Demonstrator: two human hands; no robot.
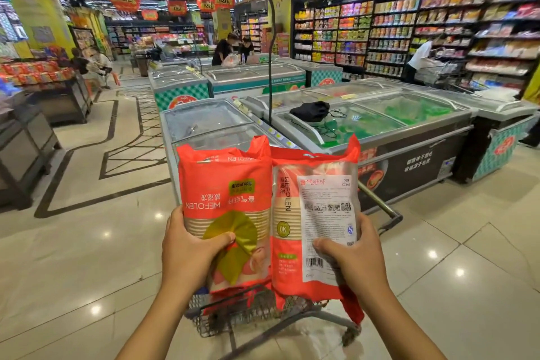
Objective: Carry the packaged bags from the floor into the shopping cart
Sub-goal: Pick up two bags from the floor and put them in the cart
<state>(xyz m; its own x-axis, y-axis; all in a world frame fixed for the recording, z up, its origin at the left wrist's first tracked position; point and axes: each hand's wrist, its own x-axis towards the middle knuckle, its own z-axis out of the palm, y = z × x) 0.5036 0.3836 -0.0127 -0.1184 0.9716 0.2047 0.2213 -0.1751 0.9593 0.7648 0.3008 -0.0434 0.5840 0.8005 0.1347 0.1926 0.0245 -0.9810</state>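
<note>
Up front, the left hand (187,254) clasps a glossy red plastic bag of stacked paper cups (225,213); beside it, touching, the right hand (350,257) grips a second crinkled bag (315,213), both above the wire-mesh shopping cart (257,316).

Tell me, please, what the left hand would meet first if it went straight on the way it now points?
Probably the freezer ahead: the left hand, holding a bag, points forward above the cart, which lies below that line. Depth is unclear, so I cannot be sure.
</note>
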